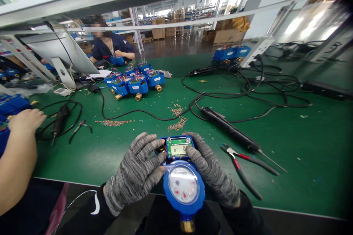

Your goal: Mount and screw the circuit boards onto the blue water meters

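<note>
Water meter: bottom centre of the frame, nearest the camera, dial up, brass outlet at the lower edge.
Open box: on the meter's far side, holding a green board and a display reading "b- 0", its right end covered.
Right hand: gloved, grip closed on the box's right side, over the display's end.
Left hand: gloved, fingers spread, tips against the box's left edge; cannot tell whether this grip clamps.
Progress: seemingly partway; board seated, display showing characters, box uncovered.
Bench: 3 heaps of small screws above centre; red-handled cutters and power screwdriver, right of centre, untouched.
</note>
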The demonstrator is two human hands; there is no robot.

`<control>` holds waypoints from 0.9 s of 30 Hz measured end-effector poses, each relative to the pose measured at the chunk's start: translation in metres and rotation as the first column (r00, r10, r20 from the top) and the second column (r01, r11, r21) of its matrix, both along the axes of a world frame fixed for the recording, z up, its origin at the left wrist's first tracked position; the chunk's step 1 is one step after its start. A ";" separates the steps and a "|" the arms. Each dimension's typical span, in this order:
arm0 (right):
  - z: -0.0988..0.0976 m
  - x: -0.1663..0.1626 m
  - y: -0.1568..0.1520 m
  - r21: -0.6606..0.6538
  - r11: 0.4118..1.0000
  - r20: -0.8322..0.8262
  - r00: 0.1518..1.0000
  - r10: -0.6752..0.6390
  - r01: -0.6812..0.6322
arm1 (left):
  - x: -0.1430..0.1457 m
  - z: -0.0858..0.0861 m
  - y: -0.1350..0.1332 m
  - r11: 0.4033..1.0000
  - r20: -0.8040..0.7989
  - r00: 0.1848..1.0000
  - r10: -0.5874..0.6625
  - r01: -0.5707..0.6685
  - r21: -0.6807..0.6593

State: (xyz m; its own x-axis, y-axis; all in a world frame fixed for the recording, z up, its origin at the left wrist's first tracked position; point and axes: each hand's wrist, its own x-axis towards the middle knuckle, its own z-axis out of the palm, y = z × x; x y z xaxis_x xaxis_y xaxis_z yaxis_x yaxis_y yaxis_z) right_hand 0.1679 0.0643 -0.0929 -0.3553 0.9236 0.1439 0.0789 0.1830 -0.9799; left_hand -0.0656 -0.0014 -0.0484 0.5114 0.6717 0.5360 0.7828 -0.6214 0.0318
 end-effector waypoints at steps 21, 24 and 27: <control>-0.001 0.003 -0.001 -0.063 0.998 0.003 1.000 0.030 -0.030 | 0.006 -0.005 -0.004 1.000 0.227 0.974 -0.014 0.017 -0.011; -0.004 0.003 0.000 -0.074 0.997 0.030 1.000 0.011 -0.008 | 0.005 -0.007 -0.005 1.000 0.167 0.986 -0.013 0.013 0.001; -0.005 0.002 0.000 -0.069 0.998 0.041 0.999 0.000 0.003 | 0.006 -0.011 -0.005 1.000 0.129 0.992 0.012 -0.010 -0.017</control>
